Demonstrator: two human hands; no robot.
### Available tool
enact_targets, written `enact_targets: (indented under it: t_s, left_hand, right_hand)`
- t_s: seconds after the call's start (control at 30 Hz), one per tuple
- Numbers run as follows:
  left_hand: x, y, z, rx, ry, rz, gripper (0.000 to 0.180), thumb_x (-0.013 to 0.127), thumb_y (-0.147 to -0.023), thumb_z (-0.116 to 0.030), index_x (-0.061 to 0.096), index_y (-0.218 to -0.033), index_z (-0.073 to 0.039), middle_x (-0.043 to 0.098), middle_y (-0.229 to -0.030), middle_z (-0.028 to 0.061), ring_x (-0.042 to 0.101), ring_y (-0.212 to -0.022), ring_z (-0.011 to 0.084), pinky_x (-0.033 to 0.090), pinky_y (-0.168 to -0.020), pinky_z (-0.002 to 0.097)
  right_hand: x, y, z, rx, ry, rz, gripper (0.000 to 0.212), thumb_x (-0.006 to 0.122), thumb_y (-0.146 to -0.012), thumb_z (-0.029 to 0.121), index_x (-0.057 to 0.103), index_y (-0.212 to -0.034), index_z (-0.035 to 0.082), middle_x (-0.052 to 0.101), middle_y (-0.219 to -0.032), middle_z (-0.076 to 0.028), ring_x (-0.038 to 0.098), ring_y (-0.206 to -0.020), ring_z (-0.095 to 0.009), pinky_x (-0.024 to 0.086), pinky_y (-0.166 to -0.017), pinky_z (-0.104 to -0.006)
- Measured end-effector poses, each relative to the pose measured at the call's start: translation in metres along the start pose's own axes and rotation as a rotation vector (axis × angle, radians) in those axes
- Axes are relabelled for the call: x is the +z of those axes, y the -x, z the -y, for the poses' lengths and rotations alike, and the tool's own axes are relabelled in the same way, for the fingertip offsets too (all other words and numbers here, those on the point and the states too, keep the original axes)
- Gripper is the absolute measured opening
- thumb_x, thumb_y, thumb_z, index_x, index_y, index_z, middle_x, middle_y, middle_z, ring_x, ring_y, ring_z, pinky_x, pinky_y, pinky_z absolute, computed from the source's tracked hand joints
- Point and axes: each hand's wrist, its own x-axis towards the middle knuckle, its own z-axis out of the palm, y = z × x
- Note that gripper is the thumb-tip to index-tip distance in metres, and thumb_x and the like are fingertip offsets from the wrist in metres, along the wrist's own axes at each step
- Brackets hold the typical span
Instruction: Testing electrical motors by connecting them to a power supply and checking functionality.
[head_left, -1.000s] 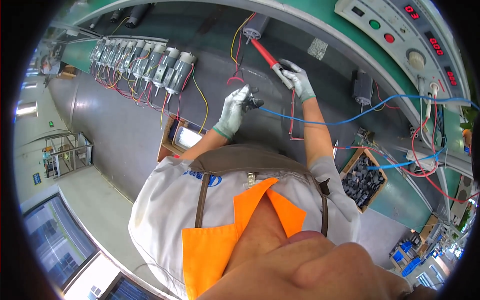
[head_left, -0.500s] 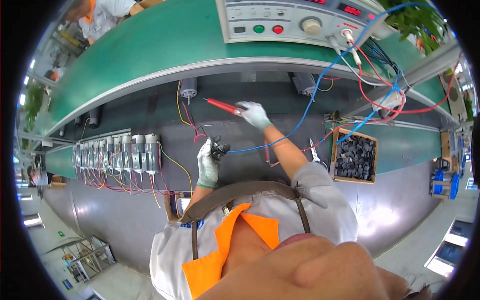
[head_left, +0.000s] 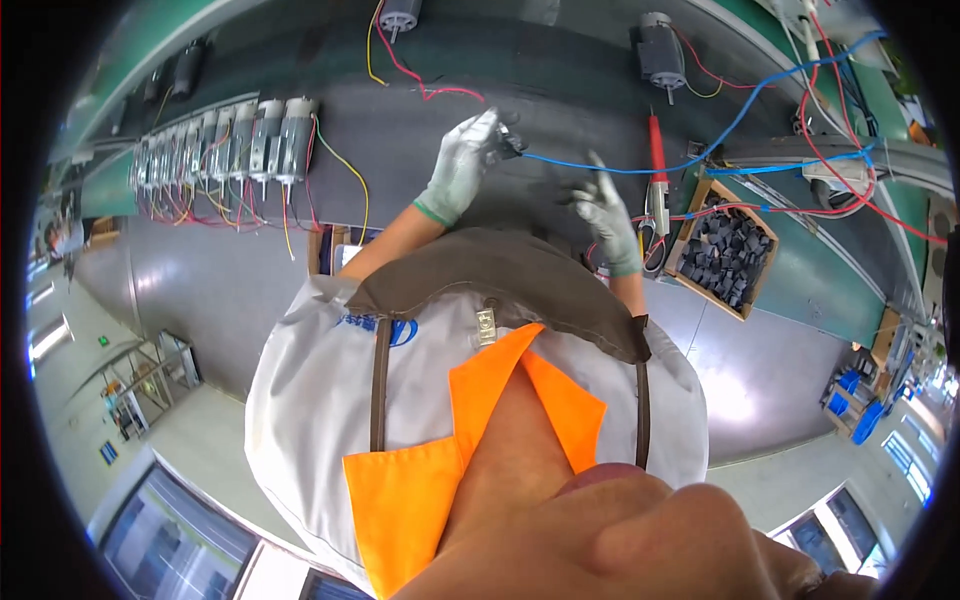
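My left hand (head_left: 460, 165), in a whitish glove, is closed on a small black clip (head_left: 508, 140) from which a blue wire runs off to the right. The loose end of a red wire (head_left: 445, 92) reaches the clip; whether it sits in the jaws is hidden. That wire comes from a grey motor (head_left: 400, 16) at the far edge, which also has a yellow wire. My right hand (head_left: 606, 215) hovers right of it, fingers apart and index stretched out, holding nothing I can see. Beside it lies a red test probe (head_left: 657, 150).
A row of motors (head_left: 232, 140) with trailing wires stands at left. Another motor (head_left: 662, 55) lies at the far right. Near it are a box of black pieces (head_left: 725, 250), scissors (head_left: 652, 250) and a blue cable (head_left: 735, 125) crossing above the dark bench.
The red probe has left my right hand and now lies on the bench at right. My right hand has moved back toward me. My left hand still holds the clip. The view has tilted down.
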Motion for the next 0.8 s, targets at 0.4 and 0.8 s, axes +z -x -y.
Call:
enact_targets:
  t_s: [0.4,0.8]
  left_hand:
    - [-0.043,0.001,0.003,0.330,-0.183,-0.144,0.020,0.059,-0.099,-0.018,0.069,-0.103,-0.001,0.069,-0.096,0.0020,0.061,-0.091,0.0093,0.048,-0.087,0.0252]
    - [-0.035,0.025,-0.049,0.364,-1.053,0.269,0.041,0.067,-0.092,-0.027,0.063,-0.128,-0.007,0.067,-0.120,0.0134,0.064,-0.111,0.0262,0.047,-0.100,0.0363]
  right_hand:
    - [0.051,-0.040,-0.009,0.027,-0.389,0.021,0.047,0.059,-0.097,0.016,0.049,-0.137,-0.006,0.069,-0.087,-0.013,0.064,-0.071,-0.022,0.053,-0.071,-0.0412]
    - [0.061,-0.024,0.021,0.068,-0.604,-0.029,0.055,0.055,-0.094,0.014,0.043,-0.144,-0.005,0.061,-0.072,-0.008,0.059,-0.061,-0.018,0.051,-0.060,-0.0358]
